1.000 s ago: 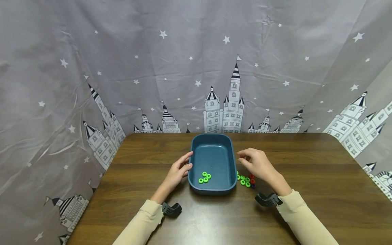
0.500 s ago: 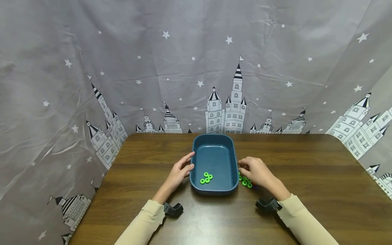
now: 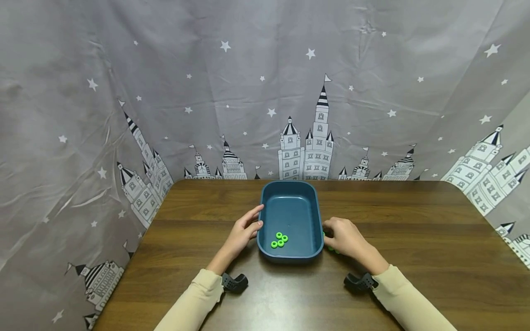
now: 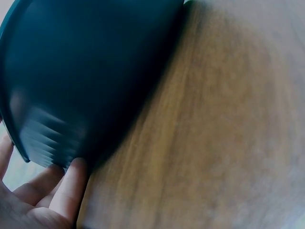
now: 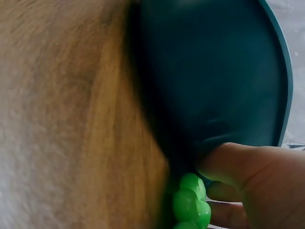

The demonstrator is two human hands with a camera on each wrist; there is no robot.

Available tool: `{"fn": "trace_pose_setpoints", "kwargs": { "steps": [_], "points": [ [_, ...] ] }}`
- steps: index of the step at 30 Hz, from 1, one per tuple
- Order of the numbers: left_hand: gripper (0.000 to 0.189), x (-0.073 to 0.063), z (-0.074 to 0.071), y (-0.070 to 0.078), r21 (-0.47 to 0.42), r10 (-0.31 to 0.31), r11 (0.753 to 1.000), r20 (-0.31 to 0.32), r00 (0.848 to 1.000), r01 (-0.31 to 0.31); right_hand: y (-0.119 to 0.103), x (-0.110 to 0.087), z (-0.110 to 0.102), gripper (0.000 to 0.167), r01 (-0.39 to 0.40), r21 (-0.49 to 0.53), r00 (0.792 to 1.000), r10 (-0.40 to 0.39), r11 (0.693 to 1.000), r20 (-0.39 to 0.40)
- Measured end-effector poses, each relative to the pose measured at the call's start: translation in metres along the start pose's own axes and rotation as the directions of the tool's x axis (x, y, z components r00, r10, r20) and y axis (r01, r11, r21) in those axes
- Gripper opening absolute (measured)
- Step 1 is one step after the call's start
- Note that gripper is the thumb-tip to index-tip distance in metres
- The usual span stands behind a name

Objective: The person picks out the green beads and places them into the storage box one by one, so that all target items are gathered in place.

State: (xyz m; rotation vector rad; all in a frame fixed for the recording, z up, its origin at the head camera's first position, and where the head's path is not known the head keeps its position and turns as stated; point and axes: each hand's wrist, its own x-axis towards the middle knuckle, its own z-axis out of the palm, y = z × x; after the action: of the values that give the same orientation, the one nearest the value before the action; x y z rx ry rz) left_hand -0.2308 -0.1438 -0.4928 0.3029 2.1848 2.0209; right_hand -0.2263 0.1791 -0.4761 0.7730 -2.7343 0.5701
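A dark blue rectangular bin [image 3: 290, 211] stands mid-table, with several small green rings [image 3: 280, 245] on its floor near the front left. My left hand [image 3: 240, 236] is at the bin's left side, thumb and fingers loosely extended; in the left wrist view the fingertips [image 4: 74, 174] touch the outer wall. My right hand [image 3: 345, 236] is low beside the right wall, over the loose rings. The right wrist view has the thumb [image 5: 231, 164] against the bin's wall and bent fingers beside a cluster of green rings [image 5: 185, 206]. I cannot tell whether they hold one.
The wooden table [image 3: 406, 239] extends to both sides of the bin and in front of it. Behind the far edge hangs a grey curtain [image 3: 248, 69] printed with stars and castles. A black wrist strap [image 3: 235, 283] is on each arm.
My right hand has come down and towards me onto the loose rings right of the bin, covering the red and dark ones and most green ones. The left hand stays at the bin's side.
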Motion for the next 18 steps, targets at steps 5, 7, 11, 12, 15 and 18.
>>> {"fn": "trace_pose_setpoints", "kwargs": {
  "steps": [5, 7, 11, 12, 15, 18],
  "points": [
    [0.053, 0.0004, -0.0004, -0.0010, 0.005, -0.004, 1.000, 0.002, 1.000, 0.004, 0.0001, -0.0016, 0.0038, 0.016, 0.004, -0.033, 1.000, -0.005, 0.999, -0.020],
    [0.053, 0.0006, -0.0005, -0.0015, 0.008, -0.006, 1.000, 0.003, 1.000, 0.006, 0.0002, -0.0022, 0.0049, 0.016, 0.006, -0.039, 1.000, -0.007, 0.999, -0.024],
    [0.053, 0.0009, -0.0004, -0.0016, 0.007, -0.007, 1.000, 0.005, 1.000, 0.007, 0.0007, -0.0024, 0.0061, 0.015, 0.015, -0.040, 0.999, -0.016, 0.999, -0.028],
    [0.053, 0.0009, -0.0004, -0.0016, 0.005, -0.006, 1.000, 0.005, 1.000, 0.006, 0.0007, -0.0025, 0.0062, 0.014, 0.017, -0.042, 0.999, -0.018, 0.999, -0.030],
    [0.053, 0.0007, -0.0004, -0.0012, 0.004, -0.005, 1.000, 0.004, 1.000, 0.005, 0.0009, -0.0023, 0.0065, 0.013, 0.021, -0.041, 0.999, -0.022, 0.999, -0.033],
    [0.054, 0.0006, -0.0006, -0.0013, 0.004, -0.005, 1.000, 0.001, 1.000, 0.005, 0.0011, -0.0020, 0.0067, 0.011, 0.021, -0.035, 0.999, -0.022, 0.999, -0.037]
  ]
}}
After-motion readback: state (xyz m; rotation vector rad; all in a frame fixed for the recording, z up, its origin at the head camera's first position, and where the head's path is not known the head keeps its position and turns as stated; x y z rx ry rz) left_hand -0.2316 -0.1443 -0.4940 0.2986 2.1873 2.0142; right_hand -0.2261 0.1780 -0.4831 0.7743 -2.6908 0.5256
